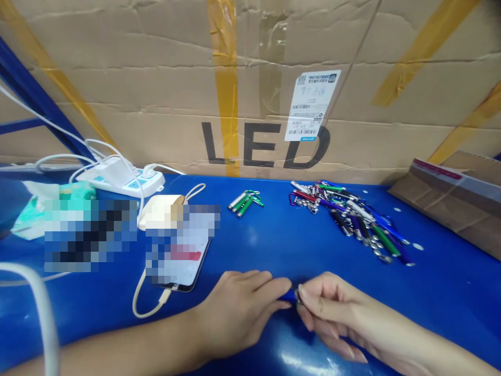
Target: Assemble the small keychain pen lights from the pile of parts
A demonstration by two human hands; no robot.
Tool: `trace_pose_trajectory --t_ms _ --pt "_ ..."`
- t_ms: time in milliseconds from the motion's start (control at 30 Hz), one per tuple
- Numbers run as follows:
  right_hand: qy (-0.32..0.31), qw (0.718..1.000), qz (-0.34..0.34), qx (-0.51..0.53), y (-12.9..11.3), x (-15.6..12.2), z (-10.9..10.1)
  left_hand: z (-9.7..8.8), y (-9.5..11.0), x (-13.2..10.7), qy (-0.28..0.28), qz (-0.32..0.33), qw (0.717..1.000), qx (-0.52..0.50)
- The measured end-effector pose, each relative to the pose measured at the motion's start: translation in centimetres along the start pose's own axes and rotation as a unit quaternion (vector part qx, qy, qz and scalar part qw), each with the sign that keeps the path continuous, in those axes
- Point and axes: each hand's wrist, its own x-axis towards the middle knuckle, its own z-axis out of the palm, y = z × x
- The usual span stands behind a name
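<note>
Left hand (pixel 242 308) lies palm down on the blue table (pixel 450 292), fingertips closed on the left end of a small blue torch (pixel 290 296); right hand (pixel 332 308) pinches its metal right end between thumb and forefinger; the torch sits near centre, mostly hidden; beyond it lie three torches (pixel 246 201); further right, a loose pile (pixel 352 219); far right, a carton (pixel 450 203), contents unseen.

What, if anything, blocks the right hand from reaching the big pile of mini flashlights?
Probably nothing, so yes: only bare blue table lies between the right hand and the pile. It pinches a small blue item together with the left hand.
</note>
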Motion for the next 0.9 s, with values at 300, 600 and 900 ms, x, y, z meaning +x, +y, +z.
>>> trace_pose_trajectory --t_ms 300,600,900 --pt "0.008 0.997 -0.037 -0.069 -0.2 0.1 -0.6 -0.2 0.1 0.2 -0.012 -0.037 0.992 -0.119" --pt "0.105 0.934 -0.111 -0.324 -0.3 -1.0 -0.2 0.1 -0.1 0.1 0.002 0.016 0.999 -0.03" --pt "0.007 0.984 -0.013 -0.175 0.4 0.0 -0.6 0.3 0.0 -0.2 0.012 0.057 0.994 0.088"
